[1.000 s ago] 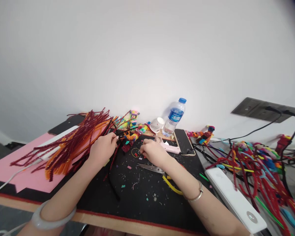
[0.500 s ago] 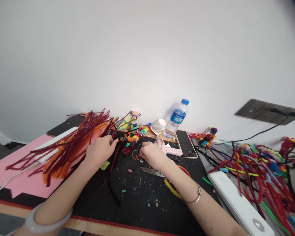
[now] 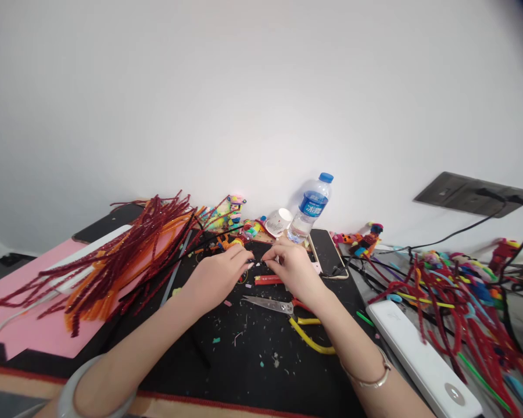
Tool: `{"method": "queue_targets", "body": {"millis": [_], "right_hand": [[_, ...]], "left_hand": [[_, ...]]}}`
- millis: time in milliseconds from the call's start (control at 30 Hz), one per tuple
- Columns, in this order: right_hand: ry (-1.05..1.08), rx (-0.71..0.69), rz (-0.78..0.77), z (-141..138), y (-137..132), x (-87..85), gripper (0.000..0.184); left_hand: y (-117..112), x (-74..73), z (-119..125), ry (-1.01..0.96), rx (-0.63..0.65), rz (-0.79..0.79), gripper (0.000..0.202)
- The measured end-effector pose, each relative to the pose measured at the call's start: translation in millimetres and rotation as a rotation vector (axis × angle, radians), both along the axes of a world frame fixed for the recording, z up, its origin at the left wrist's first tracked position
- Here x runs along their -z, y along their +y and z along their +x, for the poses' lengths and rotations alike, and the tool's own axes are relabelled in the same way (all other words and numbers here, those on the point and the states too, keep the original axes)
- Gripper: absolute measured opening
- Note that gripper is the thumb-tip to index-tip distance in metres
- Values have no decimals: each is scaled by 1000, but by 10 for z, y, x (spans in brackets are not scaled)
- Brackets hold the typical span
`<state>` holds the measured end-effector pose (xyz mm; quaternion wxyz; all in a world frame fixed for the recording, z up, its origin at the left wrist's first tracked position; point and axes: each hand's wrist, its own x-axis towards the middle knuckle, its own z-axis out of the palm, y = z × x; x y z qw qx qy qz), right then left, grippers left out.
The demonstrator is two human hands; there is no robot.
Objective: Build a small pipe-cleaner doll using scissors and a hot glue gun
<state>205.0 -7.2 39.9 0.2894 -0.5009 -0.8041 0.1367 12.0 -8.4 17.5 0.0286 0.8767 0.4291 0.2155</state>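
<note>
Over the black mat (image 3: 239, 371), my left hand (image 3: 224, 273) has its fingers pinched together, the fingertips pointing right. Facing it, my right hand (image 3: 293, 264) is also closed in a pinch, only a small gap away. Small dark bits show at the fingertips, too small to name. A red strip with print (image 3: 268, 280) lies just below the right fingers. Nearer me are scissors (image 3: 268, 303), their yellow and red handles partly under my right forearm. The pink glue gun (image 3: 316, 267) is mostly hidden behind my right hand. Orange pipe-cleaner work (image 3: 223, 242) sits beyond the left fingers.
Red and orange pipe cleaners (image 3: 126, 261) lie heaped on pink paper (image 3: 9, 316) at left. A water bottle (image 3: 312, 208), a paper cup (image 3: 279, 222) and a phone (image 3: 330, 251) stand or lie at the back. On the right are a white device (image 3: 422, 354) and tangled pipe cleaners (image 3: 453, 313).
My left hand has moved right and my right hand slightly right and up, so their fingertips now face each other. The red strip and more of the scissors have come into sight.
</note>
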Motion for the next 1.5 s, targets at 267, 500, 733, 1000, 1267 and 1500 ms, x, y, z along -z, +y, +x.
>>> {"method": "queue_targets", "body": {"millis": [267,500,733,1000,1267,1500], "right_hand": [[-134,50,36,105,-63,-67,13],[-177,31,24,132,-56,5,15],[-27,103,97,261,-67,104,12],[-110,289,75,374,-220,306,30],[90,-4,85,230,-328,379,18],[130,-4,132,217,-342,440,17]], "left_hand": [[130,128,201,64,88,126,33],[209,221,252,91,148,150,26],[211,330,233,-119,177,202,22],[161,290,212,-470,185,31,17],[42,318,261,-586,262,-139,15],[20,342,284,-564,281,-180,15]]}}
